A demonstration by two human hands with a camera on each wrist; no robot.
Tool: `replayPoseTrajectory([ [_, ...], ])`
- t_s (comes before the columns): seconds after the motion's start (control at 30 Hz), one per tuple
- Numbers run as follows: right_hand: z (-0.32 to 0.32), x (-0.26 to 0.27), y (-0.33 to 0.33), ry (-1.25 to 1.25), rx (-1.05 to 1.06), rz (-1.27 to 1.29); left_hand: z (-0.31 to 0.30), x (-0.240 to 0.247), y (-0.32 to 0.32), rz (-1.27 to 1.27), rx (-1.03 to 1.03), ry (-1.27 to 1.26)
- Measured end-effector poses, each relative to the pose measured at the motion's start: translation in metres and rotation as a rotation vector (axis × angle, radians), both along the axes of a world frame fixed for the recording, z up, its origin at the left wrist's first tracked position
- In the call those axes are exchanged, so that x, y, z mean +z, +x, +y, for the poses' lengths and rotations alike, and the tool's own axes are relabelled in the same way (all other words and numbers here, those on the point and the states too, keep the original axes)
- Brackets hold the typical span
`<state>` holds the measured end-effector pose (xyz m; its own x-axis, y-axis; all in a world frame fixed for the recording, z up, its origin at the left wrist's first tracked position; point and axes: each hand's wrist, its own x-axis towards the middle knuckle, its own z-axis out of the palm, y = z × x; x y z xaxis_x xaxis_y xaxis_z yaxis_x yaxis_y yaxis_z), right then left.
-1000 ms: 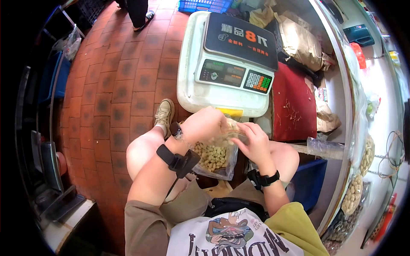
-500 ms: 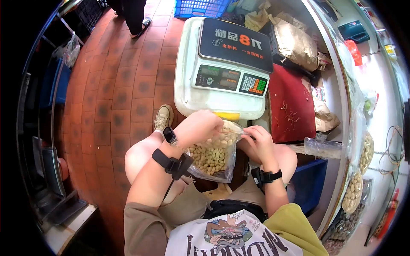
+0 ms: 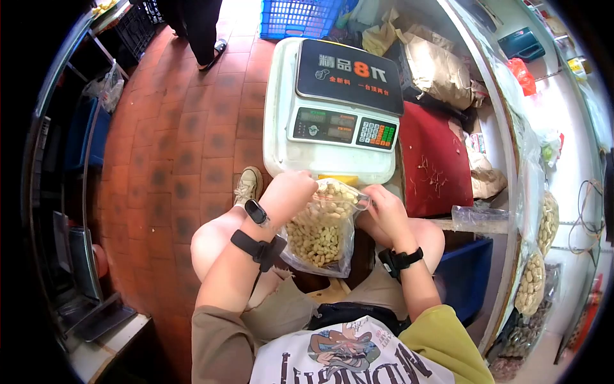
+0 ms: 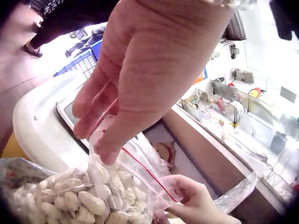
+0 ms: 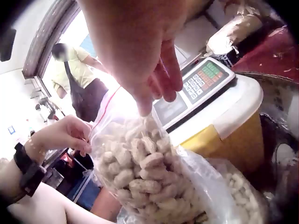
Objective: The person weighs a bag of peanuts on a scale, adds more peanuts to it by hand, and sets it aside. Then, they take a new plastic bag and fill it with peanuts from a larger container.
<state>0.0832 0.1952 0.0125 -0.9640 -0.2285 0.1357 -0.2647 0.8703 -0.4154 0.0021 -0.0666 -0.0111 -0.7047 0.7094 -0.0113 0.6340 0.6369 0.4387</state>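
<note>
A clear zip-top bag with a red zip line is full of unshelled peanuts. My left hand pinches one top corner of it between thumb and fingers. At the other end of the zip line, my right hand pinches the opposite corner, so the bag's mouth is stretched between the hands. Under the zip-top bag, a larger clear plastic bag holds more peanuts, between my knees.
A digital scale stands on a white lid just beyond the hands. To its right is a red board with scraps on it. A blue crate and a standing person are farther off. A blue bin sits by the right knee.
My hands have moved apart from close together over the bag, pulling its mouth wide. More of the peanuts in the zip-top bag now show. The head view has shifted slightly.
</note>
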Motion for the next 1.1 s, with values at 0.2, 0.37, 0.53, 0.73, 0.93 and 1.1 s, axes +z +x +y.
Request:
replayPoseTrajectory([
  [0.2, 0.003, 0.014, 0.007, 0.080, 0.057, 0.008, -0.011, 0.022, 0.015, 0.045, 0.021, 0.053],
  [0.37, 0.010, 0.011, 0.011, 0.172, 0.119, -0.019, -0.014, 0.016, 0.031, 0.126, -0.088, 0.005],
  [0.53, 0.005, 0.018, 0.009, 0.104, 0.053, -0.044, -0.013, 0.028, 0.042, 0.235, -0.173, 0.269],
  [0.73, -0.005, 0.027, 0.021, -0.255, -0.228, -0.032, -0.036, 0.043, 0.027, 0.337, -0.047, 0.355],
  [0.93, 0.002, 0.005, 0.029, -0.088, -0.238, -0.016, -0.024, 0.018, 0.022, 0.282, -0.094, 0.281],
  [1.1, -0.017, 0.017, 0.019, -0.062, -0.143, 0.147, -0.016, 0.023, 0.022, 0.297, -0.097, 0.242],
])
